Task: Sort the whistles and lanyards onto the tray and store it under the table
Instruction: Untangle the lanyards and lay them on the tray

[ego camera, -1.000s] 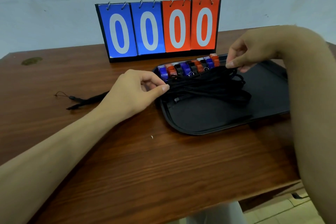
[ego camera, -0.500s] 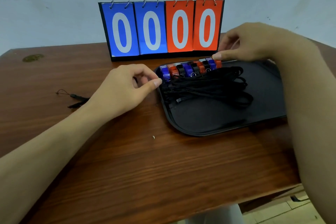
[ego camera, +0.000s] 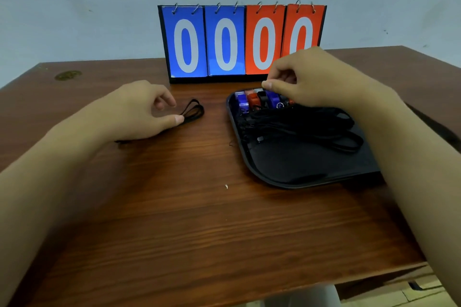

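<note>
A black tray (ego camera: 301,169) lies on the right part of the wooden table (ego camera: 189,227). Along its far rim stands a row of blue, red and black whistles (ego camera: 259,100). In front of them a bundle of black lanyards (ego camera: 301,124) is heaped on the tray. One loose black lanyard (ego camera: 194,110) lies on the table left of the tray. My left hand (ego camera: 136,112) sits over it with loosely curled fingers, the thumb tip touching the cord. My right hand (ego camera: 314,77) hovers over the right end of the whistle row, fingers curled, with nothing visible in it.
A flip scoreboard (ego camera: 225,42) showing 0000 in blue and red stands at the back edge against the wall. The table's front edge runs close below my forearms, with floor beyond it at the lower right.
My left hand left the tray's rim and moved left onto the loose lanyard. My right hand let go of the lanyard bundle and shifted left above the whistles.
</note>
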Motion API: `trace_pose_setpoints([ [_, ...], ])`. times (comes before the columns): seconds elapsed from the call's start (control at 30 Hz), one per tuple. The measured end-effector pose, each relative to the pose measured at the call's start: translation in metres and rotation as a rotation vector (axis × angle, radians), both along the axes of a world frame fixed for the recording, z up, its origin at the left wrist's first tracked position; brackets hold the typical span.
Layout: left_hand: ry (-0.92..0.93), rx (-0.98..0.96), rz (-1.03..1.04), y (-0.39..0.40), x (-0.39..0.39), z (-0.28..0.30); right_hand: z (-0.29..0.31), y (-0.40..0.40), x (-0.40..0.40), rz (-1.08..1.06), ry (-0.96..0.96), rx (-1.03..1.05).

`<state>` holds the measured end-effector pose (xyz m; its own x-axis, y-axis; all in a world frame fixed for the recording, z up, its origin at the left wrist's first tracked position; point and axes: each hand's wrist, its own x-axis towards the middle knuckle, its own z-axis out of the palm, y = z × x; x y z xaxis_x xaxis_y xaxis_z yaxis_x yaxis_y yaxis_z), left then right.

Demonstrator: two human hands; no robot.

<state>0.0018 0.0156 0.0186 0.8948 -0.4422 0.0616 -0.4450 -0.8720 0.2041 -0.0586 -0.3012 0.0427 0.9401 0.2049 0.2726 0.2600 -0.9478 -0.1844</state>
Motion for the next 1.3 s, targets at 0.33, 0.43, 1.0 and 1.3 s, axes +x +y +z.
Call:
trace_pose_setpoints([
  [0.33, -0.012, -0.003, -0.069, -0.008, -0.007, -0.005, -0.009, 0.018, 0.0, 0.115, -0.016, 0.01],
  [0.43, 0.003, -0.081, -0.061, -0.01, -0.007, -0.004, -0.009, 0.019, -0.001, 0.126, -0.002, 0.015],
  [1.0, 0.058, -0.573, -0.347, -0.021, -0.029, 0.007, -0.015, 0.051, -0.007, 0.245, 0.001, 0.097],
  [1.3, 0.063, -0.613, -0.362, -0.02, -0.023, 0.004, -0.014, 0.055, -0.012, 0.327, 0.187, 0.197],
])
